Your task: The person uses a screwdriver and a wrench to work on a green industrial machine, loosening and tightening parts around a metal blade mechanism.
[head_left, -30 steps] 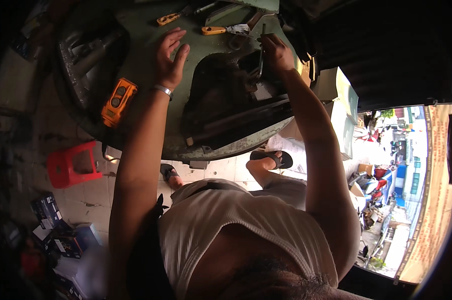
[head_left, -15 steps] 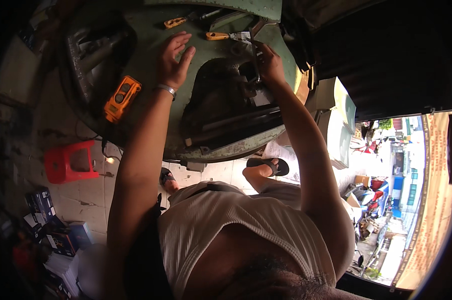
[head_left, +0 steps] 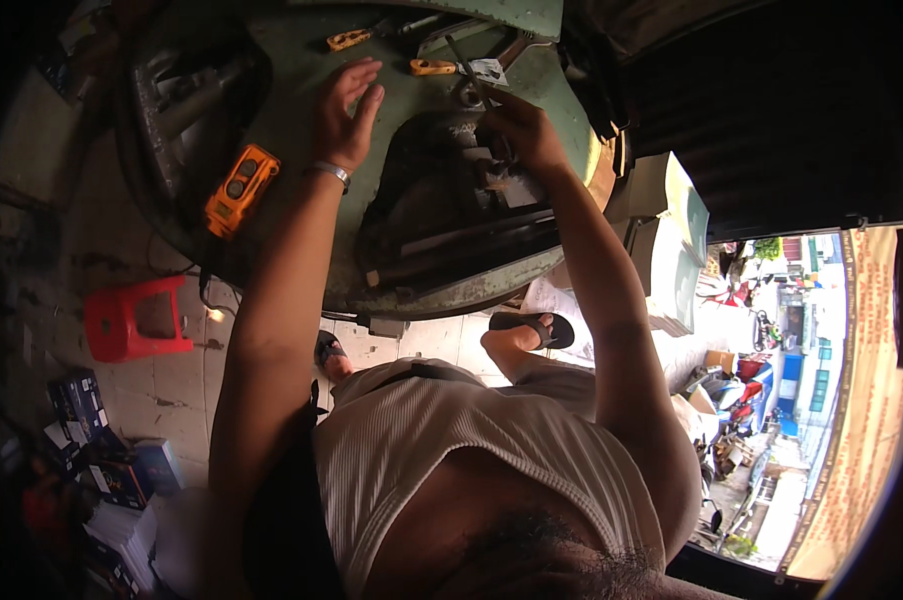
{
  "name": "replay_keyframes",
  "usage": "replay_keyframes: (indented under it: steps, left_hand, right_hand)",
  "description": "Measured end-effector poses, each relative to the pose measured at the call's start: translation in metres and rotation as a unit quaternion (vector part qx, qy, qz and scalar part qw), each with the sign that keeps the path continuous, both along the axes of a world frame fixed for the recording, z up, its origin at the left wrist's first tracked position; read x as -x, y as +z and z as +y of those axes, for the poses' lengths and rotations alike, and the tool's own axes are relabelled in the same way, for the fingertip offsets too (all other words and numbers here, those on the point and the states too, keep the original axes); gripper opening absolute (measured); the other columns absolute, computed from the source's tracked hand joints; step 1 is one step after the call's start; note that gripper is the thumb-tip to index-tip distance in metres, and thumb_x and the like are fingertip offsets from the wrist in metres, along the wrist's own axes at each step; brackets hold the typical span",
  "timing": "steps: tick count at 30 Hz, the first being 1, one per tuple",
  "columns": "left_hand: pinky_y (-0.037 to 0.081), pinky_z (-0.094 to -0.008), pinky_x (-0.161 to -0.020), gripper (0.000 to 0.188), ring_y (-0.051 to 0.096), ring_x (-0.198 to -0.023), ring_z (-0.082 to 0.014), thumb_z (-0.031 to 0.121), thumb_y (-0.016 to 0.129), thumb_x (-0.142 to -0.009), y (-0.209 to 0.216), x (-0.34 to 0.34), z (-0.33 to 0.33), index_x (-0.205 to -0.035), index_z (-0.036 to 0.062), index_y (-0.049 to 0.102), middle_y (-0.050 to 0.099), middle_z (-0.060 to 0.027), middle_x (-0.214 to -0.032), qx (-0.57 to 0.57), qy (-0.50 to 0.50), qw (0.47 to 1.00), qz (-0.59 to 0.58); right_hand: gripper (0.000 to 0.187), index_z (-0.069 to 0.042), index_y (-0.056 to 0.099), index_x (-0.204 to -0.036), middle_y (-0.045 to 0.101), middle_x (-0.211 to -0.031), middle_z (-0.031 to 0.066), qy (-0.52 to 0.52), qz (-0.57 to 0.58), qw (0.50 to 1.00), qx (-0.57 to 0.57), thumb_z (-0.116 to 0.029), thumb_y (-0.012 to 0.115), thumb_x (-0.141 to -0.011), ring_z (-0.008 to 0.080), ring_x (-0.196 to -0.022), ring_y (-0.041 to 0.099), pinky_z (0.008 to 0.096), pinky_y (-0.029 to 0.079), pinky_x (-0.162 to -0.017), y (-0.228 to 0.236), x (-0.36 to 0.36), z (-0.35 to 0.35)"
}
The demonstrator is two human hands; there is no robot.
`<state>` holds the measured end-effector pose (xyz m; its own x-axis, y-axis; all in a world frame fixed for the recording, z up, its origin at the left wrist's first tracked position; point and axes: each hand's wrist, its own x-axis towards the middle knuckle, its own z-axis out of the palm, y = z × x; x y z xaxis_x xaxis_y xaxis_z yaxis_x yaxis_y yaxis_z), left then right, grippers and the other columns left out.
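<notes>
the right hand (head_left: 519, 130) pinches a slim metal tool (head_left: 468, 72) above the right half of the round green plate (head_left: 561, 95), beside the dark cutout (head_left: 416, 180), the tool's free end slanting toward the far edge. the step in hand looks like handling that tool around the cutout; the next move seems to call for a firm grip and care near the parts below. the right forearm leans inward from the near edge. the left hand (head_left: 349, 118) hangs empty, fingers loosely bent, thumb apart; whether it touches the plate, i cannot tell.
</notes>
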<state>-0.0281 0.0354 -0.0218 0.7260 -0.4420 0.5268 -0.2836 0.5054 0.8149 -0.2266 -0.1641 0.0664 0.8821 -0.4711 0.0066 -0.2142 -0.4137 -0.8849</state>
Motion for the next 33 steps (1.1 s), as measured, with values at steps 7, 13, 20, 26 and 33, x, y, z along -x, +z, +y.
replay_keyframes:
  steps: [7,13,20,26,33]
  left_hand:
    - [0.043,-0.0414,-0.112,0.073,0.057,-0.131,-0.027,0.061,0.048,-0.102,0.001,0.002,0.004,-0.14,-0.0018,0.051,0.056,-0.0147,-0.145,-0.004,0.001,1.0,-0.018]
    - [0.044,-0.0451,-0.112,0.082,0.056,-0.132,-0.0318,0.067,0.043,-0.101,-0.006,-0.008,0.005,-0.143,-0.0037,0.047,0.053,-0.0188,-0.147,0.057,-0.002,0.998,0.007]
    - [0.045,-0.0451,-0.112,0.077,0.057,-0.132,-0.0302,0.065,0.046,-0.102,-0.011,-0.012,0.001,-0.14,-0.0017,0.052,0.057,-0.0155,-0.144,0.128,-0.034,0.99,0.05]
    - [0.043,-0.036,-0.11,0.053,0.056,-0.131,-0.0225,0.043,0.055,-0.106,-0.006,-0.006,0.002,-0.138,0.0007,0.055,0.06,-0.0116,-0.14,0.07,-0.035,0.997,0.029]
    - [0.042,-0.0339,-0.11,0.044,0.057,-0.13,-0.0206,0.03,0.061,-0.103,-0.007,-0.008,0.001,-0.137,0.0018,0.056,0.061,-0.0098,-0.139,0.076,-0.044,0.995,0.045]
  right_hand:
    - [0.046,-0.002,0.063,-0.139,0.07,-0.088,-0.0004,0.064,0.041,0.997,-0.026,-0.012,0.069,-0.095,0.0054,-0.066,0.053,0.0245,0.045,-0.059,0.004,-0.002,0.017]
    - [0.039,-0.001,0.067,-0.129,0.072,-0.1,0.0053,0.174,0.061,0.983,0.022,-0.01,0.071,-0.091,0.0111,-0.086,0.063,0.0284,0.052,-0.076,0.022,0.001,0.039]
    - [0.027,-0.002,0.072,-0.11,0.071,-0.091,0.001,0.159,0.034,0.986,0.02,-0.01,0.077,-0.085,0.0085,-0.083,0.063,0.0277,0.05,-0.075,0.007,0.005,0.038]
    - [0.019,-0.005,0.075,-0.09,0.071,-0.091,0.0059,0.284,0.053,0.929,0.232,-0.01,0.082,-0.074,0.0237,-0.085,0.068,0.0361,0.052,-0.085,0.03,0.023,0.055]
    - [0.024,-0.016,0.078,-0.088,0.065,-0.114,0.0032,0.176,0.021,0.871,0.458,-0.005,0.08,-0.066,0.0262,-0.111,0.06,0.0407,0.047,-0.096,0.043,0.059,0.08]
